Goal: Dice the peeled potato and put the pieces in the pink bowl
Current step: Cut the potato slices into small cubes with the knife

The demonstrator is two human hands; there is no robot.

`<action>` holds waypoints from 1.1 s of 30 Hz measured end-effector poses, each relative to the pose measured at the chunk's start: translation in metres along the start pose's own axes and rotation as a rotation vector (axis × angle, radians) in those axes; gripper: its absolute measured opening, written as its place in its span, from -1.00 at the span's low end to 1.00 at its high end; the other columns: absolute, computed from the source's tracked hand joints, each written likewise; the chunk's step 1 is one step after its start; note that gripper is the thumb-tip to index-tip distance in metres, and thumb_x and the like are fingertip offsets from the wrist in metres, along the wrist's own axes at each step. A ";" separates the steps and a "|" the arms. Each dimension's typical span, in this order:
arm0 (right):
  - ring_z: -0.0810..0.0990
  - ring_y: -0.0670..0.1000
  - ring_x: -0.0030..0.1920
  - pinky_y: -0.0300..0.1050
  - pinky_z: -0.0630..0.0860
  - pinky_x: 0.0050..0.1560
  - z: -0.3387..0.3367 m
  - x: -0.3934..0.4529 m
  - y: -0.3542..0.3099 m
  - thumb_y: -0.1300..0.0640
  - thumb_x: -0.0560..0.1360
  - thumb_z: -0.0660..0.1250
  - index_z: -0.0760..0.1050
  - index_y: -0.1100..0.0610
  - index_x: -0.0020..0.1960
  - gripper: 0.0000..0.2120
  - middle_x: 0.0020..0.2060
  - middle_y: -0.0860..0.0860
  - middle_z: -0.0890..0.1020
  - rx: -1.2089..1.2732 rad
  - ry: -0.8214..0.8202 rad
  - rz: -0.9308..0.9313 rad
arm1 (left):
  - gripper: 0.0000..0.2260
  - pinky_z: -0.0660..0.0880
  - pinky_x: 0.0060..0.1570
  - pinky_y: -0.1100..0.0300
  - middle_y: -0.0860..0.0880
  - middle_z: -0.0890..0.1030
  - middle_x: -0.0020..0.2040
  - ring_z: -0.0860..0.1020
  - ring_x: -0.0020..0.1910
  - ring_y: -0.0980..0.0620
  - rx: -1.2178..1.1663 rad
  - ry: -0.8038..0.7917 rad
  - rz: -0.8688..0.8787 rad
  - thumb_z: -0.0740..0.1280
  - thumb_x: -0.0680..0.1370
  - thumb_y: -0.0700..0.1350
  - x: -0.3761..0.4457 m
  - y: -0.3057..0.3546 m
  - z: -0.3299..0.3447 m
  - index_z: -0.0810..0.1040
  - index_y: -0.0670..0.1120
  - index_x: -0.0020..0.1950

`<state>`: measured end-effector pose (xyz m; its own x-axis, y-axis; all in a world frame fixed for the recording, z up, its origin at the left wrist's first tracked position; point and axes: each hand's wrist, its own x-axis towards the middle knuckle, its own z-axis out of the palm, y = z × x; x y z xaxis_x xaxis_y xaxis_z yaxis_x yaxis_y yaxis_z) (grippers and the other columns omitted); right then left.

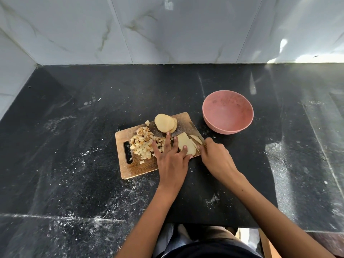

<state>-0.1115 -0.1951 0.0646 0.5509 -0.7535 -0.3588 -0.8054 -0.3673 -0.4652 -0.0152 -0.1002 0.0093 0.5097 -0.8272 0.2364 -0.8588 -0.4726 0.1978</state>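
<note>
Two hands work at one cutting board (130,170). Left hand (171,159), fingers spread, presses one stack of potato slices (186,146). Right hand (216,157) grips one knife (195,130). One heap of diced pieces (142,144) lies left, a second slice stack (164,122) beyond. One pink bowl (228,112) stands farthest, holding nothing.

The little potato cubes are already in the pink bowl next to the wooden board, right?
No. The head view shows the round pink bowl empty beside the wooden cutting board. The small diced potato cubes are still piled on that board.
</note>
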 end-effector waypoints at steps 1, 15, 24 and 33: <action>0.56 0.11 -0.22 0.05 0.50 -0.27 0.000 0.000 0.003 0.01 0.62 0.13 0.33 0.15 0.03 -0.81 -0.19 0.08 0.56 -0.004 0.017 -0.007 | -0.81 -0.12 0.40 -0.30 -0.18 0.62 0.18 0.36 0.41 -0.21 -0.002 0.000 -0.002 0.51 0.41 -0.01 0.000 0.000 0.000 0.71 -0.03 -0.02; 0.58 0.15 -0.14 -0.01 0.47 -0.23 0.010 0.030 -0.006 0.14 0.59 0.22 0.42 0.22 0.02 -0.87 -0.14 0.14 0.61 0.011 0.141 -0.084 | -0.82 -0.12 0.41 -0.30 -0.17 0.61 0.19 0.36 0.42 -0.20 -0.015 -0.005 -0.010 0.52 0.40 -0.01 0.000 -0.001 0.001 0.71 -0.01 -0.03; 0.58 0.05 -0.20 0.04 0.55 -0.17 0.005 0.040 0.006 0.18 0.52 0.29 0.53 0.22 -0.07 -0.89 -0.19 0.08 0.63 0.117 0.214 -0.112 | -0.81 -0.16 0.42 -0.27 -0.16 0.61 0.20 0.37 0.41 -0.21 -0.016 -0.009 -0.022 0.51 0.41 0.00 0.000 -0.001 0.000 0.71 0.00 -0.01; 0.57 0.05 -0.28 0.03 0.55 -0.22 0.013 0.033 0.018 0.12 0.53 0.29 0.53 0.21 -0.11 -0.85 -0.27 0.06 0.60 0.067 0.214 -0.126 | -0.81 -0.17 0.42 -0.25 -0.18 0.61 0.19 0.37 0.41 -0.20 -0.040 0.008 -0.021 0.52 0.41 -0.02 -0.001 -0.001 0.001 0.71 -0.02 -0.01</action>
<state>-0.1051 -0.2199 0.0335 0.5814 -0.8049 -0.1187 -0.7131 -0.4339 -0.5506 -0.0152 -0.0995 0.0083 0.5280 -0.8148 0.2395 -0.8453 -0.4772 0.2402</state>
